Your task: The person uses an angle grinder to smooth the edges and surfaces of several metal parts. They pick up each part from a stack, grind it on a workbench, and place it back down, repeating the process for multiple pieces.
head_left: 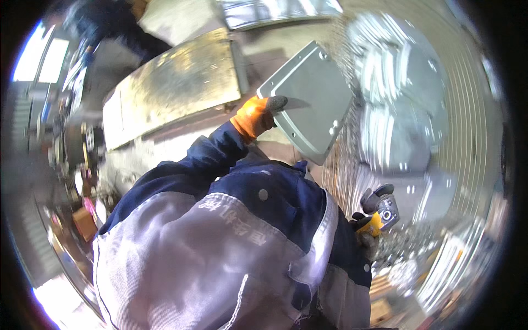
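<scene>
The step in hand appeared to be steadying a flat grey metal panel (316, 102) with one hand while the other kept a power tool ready. The left hand (256, 116), in an orange glove with dark tips, pinched the panel's near left edge: its thumb lay over the upper face, and the other fingers were hidden beneath. The panel stretched out beyond and to the right of those fingertips. The right hand (367, 234), in a dark glove, seemed wrapped around a grey-and-yellow handheld power tool (388, 213), though its fingers were partly hidden. The next move seemed to call for a firm left pinch, with the tool's head kept clear of those fingers.

Counted, there were two gloved hands, one held panel, one tool and one scorched tan rectangular table (129, 104), left of the left fingers. Stacked pale grey metal panels (399, 137) lay right of them, too blurred to number. One dark-clothed co-worker (110, 25) showed beyond the table.
</scene>
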`<state>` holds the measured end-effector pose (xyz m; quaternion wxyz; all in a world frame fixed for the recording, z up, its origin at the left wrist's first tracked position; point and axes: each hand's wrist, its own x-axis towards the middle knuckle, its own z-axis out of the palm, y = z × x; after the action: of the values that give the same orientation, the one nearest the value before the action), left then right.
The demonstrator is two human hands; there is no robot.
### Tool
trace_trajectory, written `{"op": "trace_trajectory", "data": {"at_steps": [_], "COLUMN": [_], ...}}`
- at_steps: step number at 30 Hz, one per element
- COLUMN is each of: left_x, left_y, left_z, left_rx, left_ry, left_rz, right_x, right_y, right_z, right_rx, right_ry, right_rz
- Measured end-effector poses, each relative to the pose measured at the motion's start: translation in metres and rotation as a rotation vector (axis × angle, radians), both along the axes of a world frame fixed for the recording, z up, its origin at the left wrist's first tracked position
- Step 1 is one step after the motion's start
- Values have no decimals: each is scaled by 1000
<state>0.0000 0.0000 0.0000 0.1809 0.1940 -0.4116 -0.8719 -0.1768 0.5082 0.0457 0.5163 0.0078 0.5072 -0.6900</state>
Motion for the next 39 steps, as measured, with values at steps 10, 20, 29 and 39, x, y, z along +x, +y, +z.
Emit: {"op": "trace_trajectory", "data": {"at_steps": [10, 20, 29, 39], "left_x": [265, 373, 391, 380], "left_y": [-134, -168, -126, -91], "left_z": [-77, -148, -175, -201], "left_rx": [433, 678, 935, 1042], "left_ry": [-162, -5, -61, 252], "left_rz": [725, 1028, 1170, 1157], "right_x": [73, 163, 228, 320], "right_y": [-353, -562, -666, -707], "right_z": [-32, -24, -53, -92], "right_rx": [400, 316, 241, 440], "right_ry": [436, 33, 334, 227], "right_rz": [489, 957, 1531, 1766]}}
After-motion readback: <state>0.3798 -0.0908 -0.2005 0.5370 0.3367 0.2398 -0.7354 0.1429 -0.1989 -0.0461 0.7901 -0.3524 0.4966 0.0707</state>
